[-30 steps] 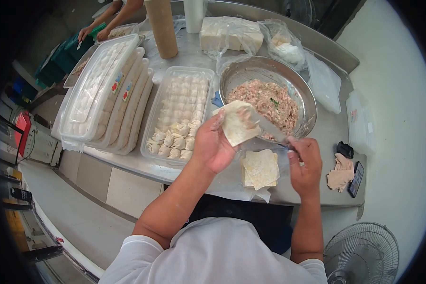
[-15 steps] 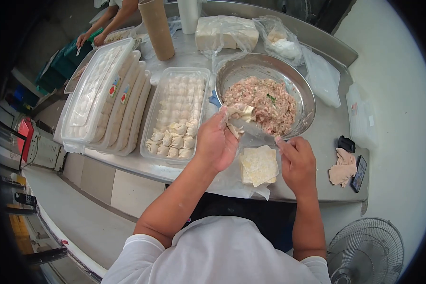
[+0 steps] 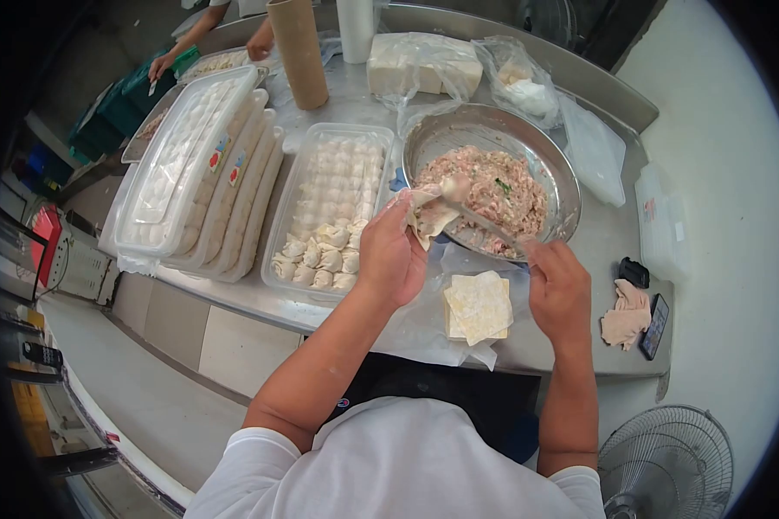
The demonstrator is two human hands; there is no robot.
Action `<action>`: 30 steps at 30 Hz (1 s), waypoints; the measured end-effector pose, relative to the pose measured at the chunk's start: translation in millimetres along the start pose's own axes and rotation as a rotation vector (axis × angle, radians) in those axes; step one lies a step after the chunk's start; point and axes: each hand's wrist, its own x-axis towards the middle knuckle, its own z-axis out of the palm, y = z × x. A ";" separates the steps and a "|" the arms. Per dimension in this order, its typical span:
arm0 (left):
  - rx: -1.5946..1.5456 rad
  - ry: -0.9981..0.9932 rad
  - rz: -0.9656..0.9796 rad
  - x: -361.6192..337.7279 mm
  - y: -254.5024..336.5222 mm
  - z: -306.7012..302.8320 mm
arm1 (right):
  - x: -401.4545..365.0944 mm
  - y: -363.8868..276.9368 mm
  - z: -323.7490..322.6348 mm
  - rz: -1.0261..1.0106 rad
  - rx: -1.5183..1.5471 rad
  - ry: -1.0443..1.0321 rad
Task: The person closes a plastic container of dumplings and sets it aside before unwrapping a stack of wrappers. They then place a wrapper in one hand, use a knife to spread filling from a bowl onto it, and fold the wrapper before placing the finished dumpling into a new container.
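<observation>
My left hand (image 3: 391,259) is closed around a thin dumpling wrapper (image 3: 431,221), near the left edge of the steel bowl. A narrow spoon (image 3: 493,229) is gripped by its handle in my right hand (image 3: 561,290); its tip, with a pale lump on it, is at the wrapper. Pink minced filling (image 3: 515,195) with green bits lies in the wide metal bowl (image 3: 569,227). Below the spoon, square wrappers (image 3: 479,307) are stacked on plastic film. Left of my hand, folded dumplings (image 3: 329,259) sit in rows inside a clear plastic tray (image 3: 273,233).
Lidded trays of dumplings (image 3: 182,164) are stacked at left. A cardboard tube (image 3: 299,56), a wrapped white block (image 3: 424,65) and plastic bags (image 3: 528,91) stand behind. A phone (image 3: 654,327) and cloth (image 3: 626,318) lie at right. Another person's hand (image 3: 160,65) works at far left.
The spoon's tip has risen at the wrapper, and its handle now shows clearly. My right hand has shifted slightly right. The wrapper hangs more open in my left hand.
</observation>
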 end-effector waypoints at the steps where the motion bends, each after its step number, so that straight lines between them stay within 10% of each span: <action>1: 0.004 0.007 -0.003 3.3 0.8 -7.6 | 5.4 8.5 0.3 -0.009 -0.027 0.027; 5: -0.083 0.052 -0.059 3.1 6.8 -13.6 | 19.7 90.1 3.1 0.067 -0.093 -0.084; 9: -0.112 0.101 -0.071 -1.7 13.7 -20.0 | 14.2 36.2 -32.8 0.073 -0.374 -0.162; 14: -0.160 0.047 -0.097 -2.1 5.6 -11.6 | -10.1 -16.7 -7.2 -0.196 -0.033 0.028; 24: -0.179 -0.281 -0.107 -22.5 16.6 -3.6 | -7.7 -22.8 -37.7 -0.082 0.153 0.058; 30: 1.346 -0.262 0.477 -26.1 14.9 0.2 | -13.0 -36.6 -48.8 -0.085 0.061 -0.157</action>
